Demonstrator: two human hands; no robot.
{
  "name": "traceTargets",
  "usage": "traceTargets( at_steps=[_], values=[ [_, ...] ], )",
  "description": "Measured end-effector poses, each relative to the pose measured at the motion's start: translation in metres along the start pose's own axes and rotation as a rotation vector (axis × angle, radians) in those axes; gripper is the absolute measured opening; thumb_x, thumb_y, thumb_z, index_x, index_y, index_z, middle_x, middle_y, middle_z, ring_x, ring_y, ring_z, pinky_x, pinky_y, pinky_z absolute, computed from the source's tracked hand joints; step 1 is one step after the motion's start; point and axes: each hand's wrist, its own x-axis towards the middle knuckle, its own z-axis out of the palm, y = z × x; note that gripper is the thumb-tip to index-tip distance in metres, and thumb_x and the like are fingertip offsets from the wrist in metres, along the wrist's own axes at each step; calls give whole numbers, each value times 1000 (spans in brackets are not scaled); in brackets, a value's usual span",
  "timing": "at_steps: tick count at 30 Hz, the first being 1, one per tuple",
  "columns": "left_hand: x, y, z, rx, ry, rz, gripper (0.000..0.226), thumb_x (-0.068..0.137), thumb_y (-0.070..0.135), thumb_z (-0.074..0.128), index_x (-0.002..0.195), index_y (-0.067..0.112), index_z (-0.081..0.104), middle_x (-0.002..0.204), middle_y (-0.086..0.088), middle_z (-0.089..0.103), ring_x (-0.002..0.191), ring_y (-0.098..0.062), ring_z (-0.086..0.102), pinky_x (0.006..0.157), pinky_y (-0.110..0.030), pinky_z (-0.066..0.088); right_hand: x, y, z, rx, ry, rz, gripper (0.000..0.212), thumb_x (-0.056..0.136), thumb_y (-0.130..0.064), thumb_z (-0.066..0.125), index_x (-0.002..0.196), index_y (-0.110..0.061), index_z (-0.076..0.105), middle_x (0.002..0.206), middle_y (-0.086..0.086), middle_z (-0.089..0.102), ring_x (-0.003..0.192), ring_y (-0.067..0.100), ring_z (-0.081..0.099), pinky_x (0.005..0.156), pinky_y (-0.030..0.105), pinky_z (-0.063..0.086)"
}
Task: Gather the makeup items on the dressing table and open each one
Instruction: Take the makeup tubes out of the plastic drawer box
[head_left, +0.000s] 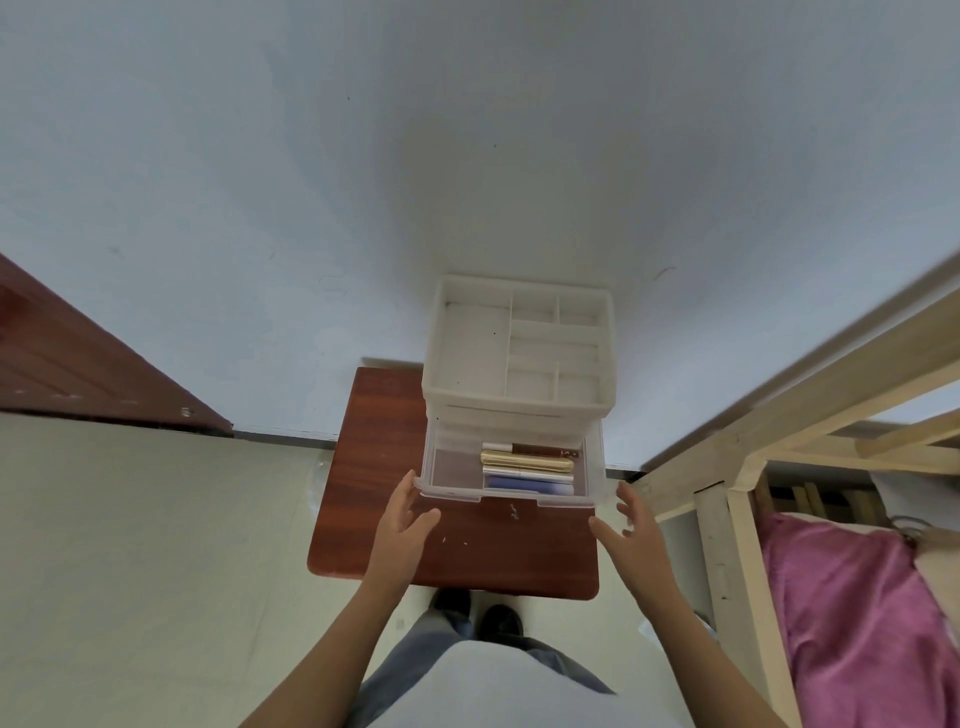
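From the head view, a small reddish-brown tabletop (384, 467) stands against a pale wall (467, 156). At its far right sits a white plastic organizer (439, 364) whose top tray is split into several open compartments. Below the tray, a clear drawer (453, 465) is pulled out towards the person.

The makeup items lie side by side in the right part of this drawer, lengthwise left to right. A brown tube with a white cap (530, 447) is at the back. Next comes a gold tube (524, 458), then a white and silver tube (527, 471), then a lavender item (524, 486) nearest the front. The left part of the drawer shows only its clear floor.

The left hand (402, 519) reaches up to the drawer's front left corner, its fingers (402, 491) straight and close together, the thumb apart. Whether the tips touch the plastic cannot be told. The right hand (631, 530) is raised just beside the drawer's front right corner, its fingers spread and lightly bent, holding nothing.

To the right stands a pale wooden bed frame (727, 519) with a pink blanket (857, 597) on it. A dark brown door (78, 364) is at the left. Below the tabletop's near edge are the person's dark shoes (498, 618) on a light floor (156, 519).
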Motion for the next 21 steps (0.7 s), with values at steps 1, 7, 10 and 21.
traceTargets(
  at_steps=[1, 7, 10, 21],
  values=[
    [1, 1, -1, 9, 2, 6, 50, 92, 7, 50, 139, 15, 33, 132, 3, 44, 121, -14, 41, 95, -24, 34, 3, -4, -2, -26, 40, -25, 58, 88, -19, 59, 139, -14, 33, 145, 10, 38, 131, 25, 39, 107, 40, 35],
    [0, 1, -9, 58, 16, 48, 48, 92, 5, 50, 137, 11, 35, 126, 5, 45, 114, -10, 43, 94, -22, 37, 26, -50, 2, -418, 4, -345, 31, 92, -21, 51, 121, -10, 55, 129, 7, 56, 120, 20, 47, 99, 26, 35],
    [2, 1, -14, 78, 40, 57, 44, 92, 7, 50, 134, 11, 40, 126, 3, 47, 117, -14, 45, 96, -26, 38, 47, -68, 16, -600, -135, -400, 32, 93, -21, 47, 122, -11, 56, 127, 6, 57, 118, 20, 48, 98, 27, 38],
    [6, 9, -24, 25, 81, 52, 36, 91, 3, 50, 126, 9, 49, 116, 1, 56, 109, -14, 53, 92, -21, 41, 92, -74, 40, -1116, -329, -457, 40, 89, -26, 48, 127, -16, 47, 125, 10, 54, 114, 28, 49, 94, 37, 40]
  ],
)
